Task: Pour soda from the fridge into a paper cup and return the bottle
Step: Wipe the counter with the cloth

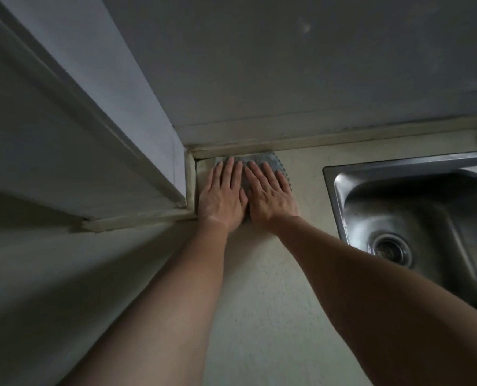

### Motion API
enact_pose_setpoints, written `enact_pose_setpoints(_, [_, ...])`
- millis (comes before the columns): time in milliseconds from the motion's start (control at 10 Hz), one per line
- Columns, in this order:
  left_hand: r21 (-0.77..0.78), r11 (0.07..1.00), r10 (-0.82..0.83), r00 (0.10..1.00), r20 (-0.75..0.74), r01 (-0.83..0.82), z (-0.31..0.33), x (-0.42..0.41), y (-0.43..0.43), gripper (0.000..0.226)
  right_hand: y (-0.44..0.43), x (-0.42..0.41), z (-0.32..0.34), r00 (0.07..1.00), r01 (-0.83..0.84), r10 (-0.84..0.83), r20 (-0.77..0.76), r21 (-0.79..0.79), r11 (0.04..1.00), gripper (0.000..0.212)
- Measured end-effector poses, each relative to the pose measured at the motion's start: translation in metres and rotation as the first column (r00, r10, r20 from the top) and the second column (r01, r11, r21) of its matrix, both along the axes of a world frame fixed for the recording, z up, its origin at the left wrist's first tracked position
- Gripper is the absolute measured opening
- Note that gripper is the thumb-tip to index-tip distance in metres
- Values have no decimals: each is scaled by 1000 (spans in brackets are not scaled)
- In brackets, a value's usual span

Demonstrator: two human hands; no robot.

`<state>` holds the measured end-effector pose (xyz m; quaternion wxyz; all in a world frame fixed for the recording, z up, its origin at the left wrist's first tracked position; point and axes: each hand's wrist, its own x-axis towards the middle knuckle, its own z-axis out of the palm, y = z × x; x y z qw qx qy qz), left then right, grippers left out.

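My left hand (222, 195) and my right hand (270, 195) lie flat, palms down and side by side, on a grey textured cloth (262, 160). The cloth rests on the pale countertop (259, 302) in its far left corner, against the wall. Fingers of both hands are stretched out and slightly apart, pressing on the cloth without gripping it. No soda bottle, paper cup or fridge is in view.
A stainless steel sink (415, 218) with a round drain (390, 247) is set into the counter to the right. A grey wall (315, 65) runs behind, and a pale wall with a projecting frame (92, 135) stands at the left.
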<state>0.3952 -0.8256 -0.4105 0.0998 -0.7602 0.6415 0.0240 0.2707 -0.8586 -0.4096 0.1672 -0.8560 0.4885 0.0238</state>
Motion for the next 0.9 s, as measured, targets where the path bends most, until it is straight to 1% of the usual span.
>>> enact_pose_setpoints(200, [14, 1000, 24, 999, -48, -23, 6, 3, -9, 60, -10, 4, -2, 1000, -4, 4, -22, -9, 1000, 58])
enact_pose_setpoints(300, [52, 999, -10, 1000, -7, 11, 12, 1, -5, 61, -6, 4, 1, 999, -13, 13, -32, -14, 1000, 57])
enact_pose_setpoints(400, [87, 996, -9, 999, -40, 13, 15, 0, -5, 60, -7, 4, 4, 1000, -23, 22, -19, -23, 999, 58])
enact_pose_setpoints(500, [116, 993, -23, 1000, -18, 25, 18, 5, -6, 60, -2, 13, 8, 999, 13, -12, -34, 6, 1000, 61])
enact_pose_setpoints(600, [197, 980, -26, 998, 57, 14, 26, 16, -3, 60, 4, 26, 10, 998, 25, -21, -60, 56, 998, 60])
enact_pose_setpoints(700, [253, 967, -28, 991, 131, -6, 38, 20, 3, 60, 4, 33, 15, 996, -38, 46, -81, 98, 994, 61])
enact_pose_setpoints(800, [299, 954, -2, 994, 108, -30, 45, 14, 19, 60, 22, 13, 20, 997, -25, 31, -65, 91, 996, 66])
enact_pose_setpoints(900, [317, 948, -16, 995, 96, -15, 75, 13, 21, 50, 46, -29, 32, 1000, 19, -18, -22, 49, 999, 67])
